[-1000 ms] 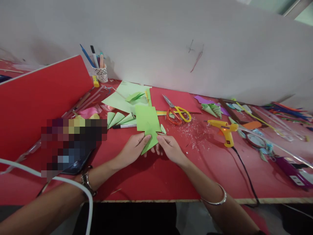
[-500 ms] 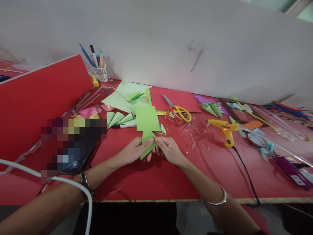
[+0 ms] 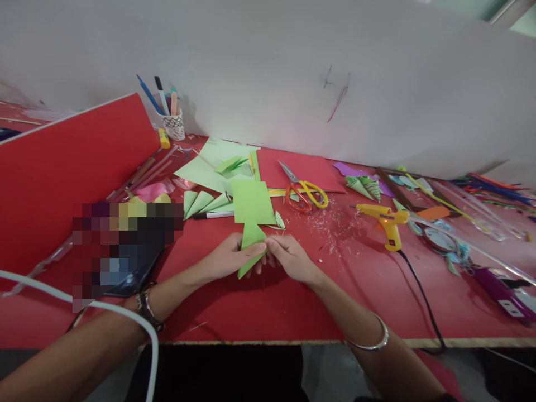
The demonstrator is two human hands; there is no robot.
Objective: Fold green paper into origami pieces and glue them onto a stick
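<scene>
A folded piece of green paper [image 3: 252, 237] is pinched between my two hands, its lower tip pointing toward me. My left hand [image 3: 228, 258] is closed on the paper's left side, thumb on top. My right hand [image 3: 291, 258] grips its right corner, thumb and fingers pressed together; the fingers underneath are partly hidden. Just beyond lies a flat green paper rectangle [image 3: 253, 202]. Left of it are pale green paper cones [image 3: 205, 204] and a black-and-white marker [image 3: 213, 215]. Scissors [image 3: 302, 190] with one red and one yellow handle lie to the right.
A yellow glue gun [image 3: 387, 223] stands at the right, its black cord [image 3: 419, 296] running over the table edge. A pen cup [image 3: 173, 125] stands by the wall. A red board [image 3: 75, 167] leans at the left. A white cable [image 3: 125, 316] crosses over my left forearm.
The folded green paper has turned slightly and its lower tip has shifted a little down and left. Both hands keep hold of it, almost in the same place.
</scene>
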